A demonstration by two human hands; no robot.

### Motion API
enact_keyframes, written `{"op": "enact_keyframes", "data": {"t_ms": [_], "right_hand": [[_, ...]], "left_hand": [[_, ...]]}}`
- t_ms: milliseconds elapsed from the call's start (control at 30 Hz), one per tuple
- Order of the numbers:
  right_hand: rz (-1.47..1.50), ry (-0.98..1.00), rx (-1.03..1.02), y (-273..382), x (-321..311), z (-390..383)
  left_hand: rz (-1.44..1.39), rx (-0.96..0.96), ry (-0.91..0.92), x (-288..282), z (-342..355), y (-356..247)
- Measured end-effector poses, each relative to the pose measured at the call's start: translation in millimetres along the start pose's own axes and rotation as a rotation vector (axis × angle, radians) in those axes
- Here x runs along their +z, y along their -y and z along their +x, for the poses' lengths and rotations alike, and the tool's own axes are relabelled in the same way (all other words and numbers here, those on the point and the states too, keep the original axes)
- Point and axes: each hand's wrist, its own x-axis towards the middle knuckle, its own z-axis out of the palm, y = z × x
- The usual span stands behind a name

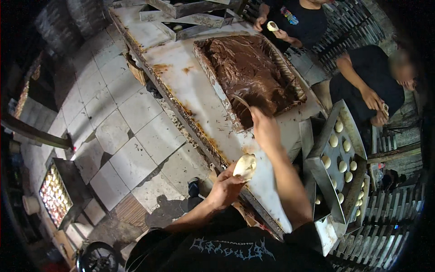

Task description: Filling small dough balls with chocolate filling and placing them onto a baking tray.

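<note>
"How far along is this piece?"

"Partway, I'd judge. The left hand (225, 188) is holding the dough (245, 167) just over the near edge of the worktop (192, 88), fingers curling snugly around its lower end. It isn't looking like a smooth, sealed ball, so closing and shaping are probably remaining. Whether any filling is sitting inside, I can't tell."

"And the other side?"

"The right hand (266, 131) is gripping the tool (240, 100), fist closing firmly on its near end. The far end is reaching over the paste (253, 68), so loading seems to be the step in hand. Plenty of paste is filling the pan (221, 90). To the right, balls (342, 166) are resting in a tray (326, 188); I can't tell whether they're filled. Farthest off, a co-worker's hand (282, 35) is holding a bun (272, 26) with brown showing."

"Which way is everything pointing?"

"The dough's long axis is running away from the wearer, its free end leaning slightly right. The tool is curving forward and left from the fist. The pan is lying lengthwise with the worktop, slanting from near right to far left."
</note>
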Motion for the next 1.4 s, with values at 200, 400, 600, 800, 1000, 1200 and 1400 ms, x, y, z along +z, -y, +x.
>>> {"op": "enact_keyframes", "data": {"t_ms": [200, 400, 600, 800, 1000, 1200, 1400], "right_hand": [[-0.512, 0.295, -0.521, 32.4, -10.6, 89.6], [-0.808, 0.785, -0.747, 39.5, -49.4, 74.6], [-0.905, 0.479, -0.724, 37.2, -53.3, 130.2], [-0.852, 0.595, -0.847, 44.6, -21.6, 109.0], [-0.576, 0.539, -0.670, -5.6, -60.5, 48.8], [0.133, 0.487, -0.214, 3.0, -97.4, 5.6], [0.816, 0.156, -0.069, 10.1, -53.3, -55.7]], "left_hand": [[-0.017, 0.045, -0.130, -25.9, -1.6, -19.2], [0.063, 0.129, -0.192, -65.3, -26.1, -39.8], [0.059, 0.217, -0.165, -71.3, -24.7, -45.7], [0.130, 0.129, -0.235, -80.1, -29.5, -44.6], [0.065, 0.065, -0.356, -70.5, -8.9, -44.4], [0.056, 0.125, -0.299, -49.8, 21.5, -56.2], [-0.075, 0.157, -0.171, -1.1, 37.0, -92.4]]}}
